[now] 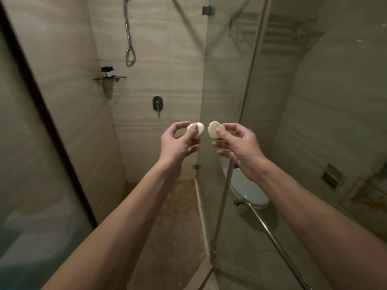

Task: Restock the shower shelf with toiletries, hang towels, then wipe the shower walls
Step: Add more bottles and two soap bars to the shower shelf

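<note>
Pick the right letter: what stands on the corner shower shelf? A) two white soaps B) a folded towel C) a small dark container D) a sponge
C: a small dark container with a pale label stands on the shelf, nothing else beside it.

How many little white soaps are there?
2. One small round white soap bar is pinched in the left hand, the second soap bar in the right hand. More could be hidden.

Open stall ahead toward corner shelf (pixel 109 78); glass door (pixel 230 101) blocks right; hose (pixel 128 38) hangs above.
</note>
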